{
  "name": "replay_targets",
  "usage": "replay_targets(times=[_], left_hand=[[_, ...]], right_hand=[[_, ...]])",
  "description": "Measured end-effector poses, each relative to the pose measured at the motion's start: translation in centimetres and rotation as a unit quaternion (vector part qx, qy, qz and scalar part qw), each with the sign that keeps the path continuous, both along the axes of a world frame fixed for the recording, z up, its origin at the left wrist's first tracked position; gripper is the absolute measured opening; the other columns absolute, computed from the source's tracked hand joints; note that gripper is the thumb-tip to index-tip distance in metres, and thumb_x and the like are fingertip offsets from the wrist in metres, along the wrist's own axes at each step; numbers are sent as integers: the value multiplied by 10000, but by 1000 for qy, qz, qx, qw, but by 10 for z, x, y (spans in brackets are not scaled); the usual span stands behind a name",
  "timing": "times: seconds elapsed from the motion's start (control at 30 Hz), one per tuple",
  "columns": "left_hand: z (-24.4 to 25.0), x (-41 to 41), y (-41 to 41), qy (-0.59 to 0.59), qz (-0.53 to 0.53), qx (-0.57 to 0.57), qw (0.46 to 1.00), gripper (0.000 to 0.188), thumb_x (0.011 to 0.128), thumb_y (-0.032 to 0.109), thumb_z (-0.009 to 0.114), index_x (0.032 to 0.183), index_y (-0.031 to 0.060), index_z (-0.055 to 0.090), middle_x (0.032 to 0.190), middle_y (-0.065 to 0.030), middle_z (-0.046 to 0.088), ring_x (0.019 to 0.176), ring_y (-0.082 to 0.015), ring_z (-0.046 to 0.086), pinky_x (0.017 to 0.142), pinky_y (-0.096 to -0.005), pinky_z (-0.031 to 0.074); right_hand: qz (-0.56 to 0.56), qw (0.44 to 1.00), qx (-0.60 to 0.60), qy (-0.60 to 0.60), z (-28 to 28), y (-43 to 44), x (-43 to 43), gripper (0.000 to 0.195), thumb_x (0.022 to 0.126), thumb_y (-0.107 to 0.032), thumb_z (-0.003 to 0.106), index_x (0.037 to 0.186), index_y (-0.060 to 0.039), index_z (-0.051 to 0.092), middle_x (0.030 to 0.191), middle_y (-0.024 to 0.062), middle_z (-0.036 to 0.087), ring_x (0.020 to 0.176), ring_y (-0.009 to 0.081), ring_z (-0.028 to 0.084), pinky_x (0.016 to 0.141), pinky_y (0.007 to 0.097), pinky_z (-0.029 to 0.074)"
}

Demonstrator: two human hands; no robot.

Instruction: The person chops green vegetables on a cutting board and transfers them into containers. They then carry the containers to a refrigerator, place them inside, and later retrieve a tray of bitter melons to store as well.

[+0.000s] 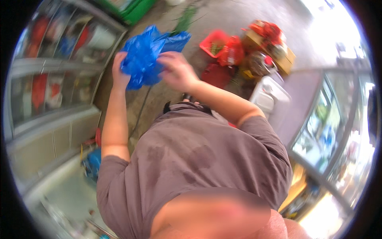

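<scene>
A crumpled blue plastic bag (141,56) is held out over the floor, with my left hand (119,70) gripping its left side. My right hand (179,71) is at the bag's right edge, its fingers bent and blurred by motion. Whether those fingers pinch the plastic cannot be made out. Just behind, more blue plastic (177,41) shows, and long green leaves (186,19) stick out past it. Its lower part is hidden by the held bag and my right hand.
On the floor ahead are a red plastic basket (213,43), a red plastic bag (231,52) and a cardboard box (286,61). A white plastic container (265,97) stands at right. Glass-fronted cabinets flank me, at left (56,64) and right (337,98).
</scene>
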State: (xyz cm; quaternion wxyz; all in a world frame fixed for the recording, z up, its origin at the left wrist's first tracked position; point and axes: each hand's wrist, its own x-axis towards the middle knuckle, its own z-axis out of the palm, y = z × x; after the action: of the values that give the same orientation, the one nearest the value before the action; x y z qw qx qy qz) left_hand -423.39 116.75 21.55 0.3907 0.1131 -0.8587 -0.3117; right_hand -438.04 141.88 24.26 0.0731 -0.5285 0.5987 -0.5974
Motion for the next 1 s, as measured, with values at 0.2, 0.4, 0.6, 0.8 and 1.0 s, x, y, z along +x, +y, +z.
replay_targets(times=[0.2,0.4,0.6,0.8,1.0], left_hand=[[124,59,3,-71,-25,208,975,206,831,-31,635,1033,8,621,1051,-44,576,1000,-179,564,893,-287,456],[151,131,-17,-22,57,198,978,257,897,74,627,1151,43,649,1195,-72,602,1124,-162,558,975,-293,453],[130,253,-70,-52,163,253,952,273,884,126,636,1145,46,628,1152,-123,621,1092,-199,578,967,-330,456],[155,301,-86,-100,161,176,966,226,861,112,635,1071,29,618,1091,-138,620,1031,-212,583,912,-327,462],[186,362,-115,-146,132,110,974,181,839,99,634,996,13,608,1031,-154,618,970,-225,588,857,-325,468]], right_hand=[[-119,910,252,-306,-185,-28,-45,835,793,-427,768,1386,41,413,1379,236,465,1231,308,519,1020,386,429],[206,754,331,-529,-163,-110,2,938,822,-496,726,1464,11,268,1515,188,292,1419,310,265,1069,496,360],[422,547,189,-698,-134,-182,136,724,866,-433,686,1446,-152,358,1489,65,389,1353,277,372,1122,533,259],[494,517,138,-686,-116,-271,190,780,792,-476,746,1412,-110,444,1417,62,500,1292,275,456,1136,443,282],[534,470,122,-692,-107,-363,229,754,774,-479,761,1353,-62,517,1393,103,534,1290,273,477,1129,453,308]])
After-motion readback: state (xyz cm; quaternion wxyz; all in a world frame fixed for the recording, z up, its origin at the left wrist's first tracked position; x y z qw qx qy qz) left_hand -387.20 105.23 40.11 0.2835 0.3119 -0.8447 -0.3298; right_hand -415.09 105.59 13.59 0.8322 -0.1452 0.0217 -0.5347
